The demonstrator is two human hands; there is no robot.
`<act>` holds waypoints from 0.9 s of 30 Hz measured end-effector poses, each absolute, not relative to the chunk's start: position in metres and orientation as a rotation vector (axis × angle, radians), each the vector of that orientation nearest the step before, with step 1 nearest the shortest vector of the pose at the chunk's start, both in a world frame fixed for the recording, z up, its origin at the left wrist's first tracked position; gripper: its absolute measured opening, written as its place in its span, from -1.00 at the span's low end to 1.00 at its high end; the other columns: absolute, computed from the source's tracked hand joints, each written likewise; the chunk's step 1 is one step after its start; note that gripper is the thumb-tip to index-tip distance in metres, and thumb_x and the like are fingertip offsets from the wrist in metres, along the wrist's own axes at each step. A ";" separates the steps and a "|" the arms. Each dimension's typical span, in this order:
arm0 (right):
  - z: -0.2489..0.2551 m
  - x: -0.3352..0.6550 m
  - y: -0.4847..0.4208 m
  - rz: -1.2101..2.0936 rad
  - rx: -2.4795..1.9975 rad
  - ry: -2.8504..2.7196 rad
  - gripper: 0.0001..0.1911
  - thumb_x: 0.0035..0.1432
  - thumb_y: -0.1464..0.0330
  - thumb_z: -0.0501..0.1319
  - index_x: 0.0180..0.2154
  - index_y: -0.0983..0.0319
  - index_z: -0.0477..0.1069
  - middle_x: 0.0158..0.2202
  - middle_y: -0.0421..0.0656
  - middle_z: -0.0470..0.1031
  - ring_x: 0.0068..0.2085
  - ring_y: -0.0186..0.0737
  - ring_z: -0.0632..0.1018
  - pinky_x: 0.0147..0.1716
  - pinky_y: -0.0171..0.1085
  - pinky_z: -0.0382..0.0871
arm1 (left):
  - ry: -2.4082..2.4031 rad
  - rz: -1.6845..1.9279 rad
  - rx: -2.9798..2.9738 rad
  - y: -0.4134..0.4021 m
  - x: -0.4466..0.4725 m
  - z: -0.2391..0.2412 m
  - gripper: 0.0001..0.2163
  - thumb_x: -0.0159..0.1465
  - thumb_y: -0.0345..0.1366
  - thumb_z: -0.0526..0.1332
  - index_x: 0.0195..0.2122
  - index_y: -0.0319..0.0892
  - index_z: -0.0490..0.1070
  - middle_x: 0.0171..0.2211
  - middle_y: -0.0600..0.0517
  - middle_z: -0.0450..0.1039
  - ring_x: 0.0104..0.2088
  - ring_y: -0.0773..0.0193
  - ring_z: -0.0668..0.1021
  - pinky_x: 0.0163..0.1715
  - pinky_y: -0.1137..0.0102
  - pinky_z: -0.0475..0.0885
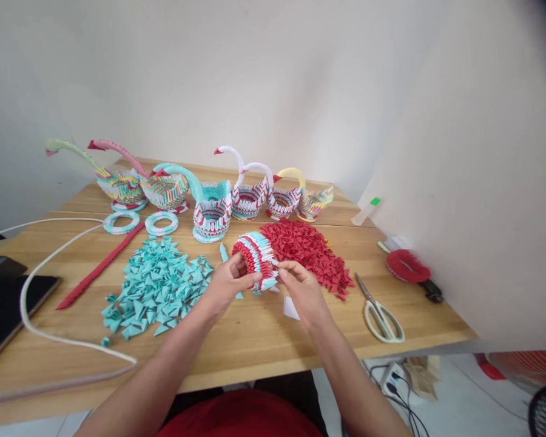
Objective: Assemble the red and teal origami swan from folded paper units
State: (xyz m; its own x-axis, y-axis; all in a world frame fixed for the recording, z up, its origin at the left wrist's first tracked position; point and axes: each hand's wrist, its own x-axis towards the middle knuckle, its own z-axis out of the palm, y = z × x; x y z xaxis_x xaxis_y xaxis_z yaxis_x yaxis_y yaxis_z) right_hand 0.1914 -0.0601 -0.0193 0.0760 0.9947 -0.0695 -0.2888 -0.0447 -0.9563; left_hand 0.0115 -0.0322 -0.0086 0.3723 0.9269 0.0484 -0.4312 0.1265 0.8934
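Observation:
My left hand (pixel 227 284) grips a round body of folded paper pieces (pixel 258 254), banded in red, white and teal. It is tilted on its side, with my fingers inside the opening and the thumb along its outer wall. At its right edge, my right hand (pixel 304 290) pinches a small whitish folded paper piece (pixel 274 263) between thumb and forefinger. A heap of teal folded triangles (pixel 161 285) lies to the left of my hands. Behind and right of them spreads a heap of red triangles (pixel 309 252). Under my right hand rests a white paper piece (pixel 290 308).
Several paper swan baskets (pixel 212 218) line the back of the table. Two paper rings (pixel 161 223) and a long red paper strip (pixel 100 267) lie at left, near a white cable (pixel 40 331). Scissors (pixel 380 315) and a red ring-shaped piece (pixel 404 266) are at right.

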 end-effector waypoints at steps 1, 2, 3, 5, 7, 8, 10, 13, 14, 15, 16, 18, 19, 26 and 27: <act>-0.019 0.192 -0.061 1.305 -1.081 -0.922 -0.71 0.00 0.18 0.43 -0.25 0.17 0.53 -0.30 -0.17 0.56 -0.29 -0.26 0.54 -0.34 -0.30 0.44 | 0.618 1.090 0.992 -0.032 0.012 -0.009 -0.51 0.01 -0.27 0.46 -0.04 -0.24 0.41 -0.05 -0.15 0.54 -0.03 0.05 0.56 -0.03 0.27 0.43; -0.019 0.192 -0.061 1.300 -1.087 -0.937 -0.71 0.02 0.18 0.42 -0.24 0.17 0.53 -0.28 -0.16 0.57 -0.28 -0.25 0.54 -0.33 -0.30 0.44 | 0.618 1.093 0.989 -0.032 0.012 -0.009 -0.51 0.01 -0.27 0.47 -0.04 -0.24 0.41 -0.05 -0.14 0.54 -0.03 0.05 0.56 -0.03 0.27 0.43; -0.019 0.192 -0.061 1.296 -1.089 -0.948 -0.71 0.03 0.18 0.42 -0.23 0.17 0.53 -0.28 -0.16 0.57 -0.28 -0.25 0.54 -0.32 -0.29 0.44 | 0.617 1.095 0.987 -0.032 0.012 -0.009 -0.51 0.01 -0.27 0.47 -0.04 -0.23 0.41 -0.05 -0.14 0.54 -0.02 0.04 0.55 -0.03 0.27 0.43; -0.018 0.192 -0.061 1.291 -1.096 -0.968 -0.71 0.01 0.18 0.42 -0.24 0.17 0.54 -0.30 -0.18 0.56 -0.31 -0.27 0.54 -0.31 -0.28 0.44 | 0.612 1.094 0.989 -0.032 0.012 -0.009 -0.52 0.01 -0.28 0.46 -0.05 -0.23 0.42 -0.05 -0.14 0.54 -0.02 0.04 0.55 -0.03 0.27 0.43; -0.018 0.191 -0.061 1.288 -1.106 -0.981 -0.71 -0.02 0.18 0.44 -0.26 0.17 0.54 -0.30 -0.19 0.56 -0.32 -0.28 0.53 -0.30 -0.29 0.44 | 0.611 1.090 0.991 -0.032 0.012 -0.010 -0.53 0.02 -0.28 0.46 -0.05 -0.23 0.42 -0.05 -0.14 0.55 -0.03 0.04 0.56 -0.04 0.27 0.43; -0.018 0.191 -0.061 1.289 -1.110 -0.987 -0.71 -0.03 0.18 0.44 -0.27 0.17 0.54 -0.30 -0.19 0.55 -0.32 -0.28 0.53 -0.31 -0.29 0.43 | 0.613 1.091 0.990 -0.032 0.012 -0.010 -0.53 0.01 -0.28 0.46 -0.05 -0.23 0.42 -0.05 -0.14 0.55 -0.03 0.04 0.56 -0.04 0.27 0.43; -0.020 0.191 -0.060 1.290 -1.120 -1.003 -0.70 -0.03 0.17 0.44 -0.27 0.17 0.54 -0.31 -0.19 0.54 -0.33 -0.29 0.52 -0.32 -0.31 0.41 | 0.618 1.097 0.987 -0.032 0.013 -0.011 -0.52 0.01 -0.29 0.47 -0.05 -0.23 0.42 -0.06 -0.14 0.55 -0.04 0.04 0.56 -0.05 0.27 0.44; -0.022 0.191 -0.059 1.282 -1.137 -1.030 -0.72 -0.02 0.17 0.43 -0.30 0.19 0.53 -0.36 -0.20 0.52 -0.36 -0.32 0.49 -0.34 -0.33 0.40 | 0.625 1.103 0.990 -0.031 0.013 -0.013 -0.54 0.00 -0.29 0.47 -0.06 -0.24 0.43 -0.07 -0.14 0.56 -0.05 0.05 0.57 -0.05 0.28 0.44; -0.023 0.191 -0.058 1.278 -1.141 -1.036 -0.72 -0.02 0.17 0.43 -0.32 0.19 0.53 -0.37 -0.21 0.51 -0.37 -0.32 0.48 -0.35 -0.33 0.39 | 0.626 1.104 0.993 -0.031 0.013 -0.013 -0.54 0.01 -0.30 0.47 -0.07 -0.24 0.43 -0.07 -0.14 0.56 -0.05 0.06 0.57 -0.05 0.28 0.44; -0.024 0.191 -0.058 1.273 -1.144 -1.040 -0.73 -0.02 0.17 0.43 -0.34 0.20 0.52 -0.38 -0.21 0.50 -0.38 -0.33 0.47 -0.36 -0.34 0.39 | 0.627 1.105 0.996 -0.031 0.013 -0.013 -0.54 0.01 -0.30 0.47 -0.07 -0.24 0.43 -0.07 -0.14 0.56 -0.05 0.06 0.57 -0.05 0.28 0.44; -0.024 0.191 -0.058 1.268 -1.147 -1.044 -0.74 -0.02 0.17 0.42 -0.36 0.20 0.51 -0.39 -0.22 0.50 -0.38 -0.33 0.47 -0.36 -0.34 0.40 | 0.628 1.105 0.998 -0.030 0.013 -0.012 -0.54 0.01 -0.30 0.47 -0.06 -0.24 0.43 -0.07 -0.14 0.56 -0.05 0.06 0.57 -0.05 0.29 0.44; -0.025 0.192 -0.056 1.258 -1.148 -1.056 -0.74 -0.02 0.17 0.42 -0.39 0.21 0.49 -0.42 -0.22 0.49 -0.40 -0.33 0.47 -0.38 -0.34 0.40 | 0.631 1.100 1.000 -0.031 0.013 -0.012 -0.53 0.01 -0.30 0.47 -0.05 -0.24 0.43 -0.06 -0.13 0.55 -0.06 0.07 0.57 -0.06 0.29 0.44; -0.024 0.192 -0.056 1.255 -1.145 -1.065 -0.74 -0.03 0.17 0.42 -0.40 0.21 0.49 -0.43 -0.22 0.49 -0.40 -0.32 0.47 -0.39 -0.33 0.40 | 0.634 1.097 1.000 -0.031 0.013 -0.011 -0.53 0.00 -0.29 0.47 -0.06 -0.24 0.43 -0.07 -0.13 0.56 -0.06 0.07 0.57 -0.06 0.29 0.44; -0.012 0.199 -0.052 1.212 -1.180 -1.109 -0.74 -0.12 0.21 0.44 -0.47 0.21 0.46 -0.52 -0.26 0.45 -0.49 -0.35 0.43 -0.50 -0.35 0.35 | 0.654 1.096 0.988 -0.031 0.013 -0.011 -0.52 -0.01 -0.27 0.47 -0.07 -0.24 0.42 -0.07 -0.13 0.56 -0.05 0.05 0.56 -0.06 0.27 0.45; -0.010 0.199 -0.052 1.217 -1.184 -1.124 -0.75 -0.12 0.21 0.44 -0.47 0.21 0.47 -0.52 -0.26 0.45 -0.49 -0.35 0.42 -0.50 -0.35 0.35 | 0.655 1.091 0.994 -0.031 0.012 -0.011 -0.52 -0.01 -0.27 0.47 -0.07 -0.24 0.42 -0.07 -0.13 0.56 -0.05 0.05 0.56 -0.06 0.27 0.45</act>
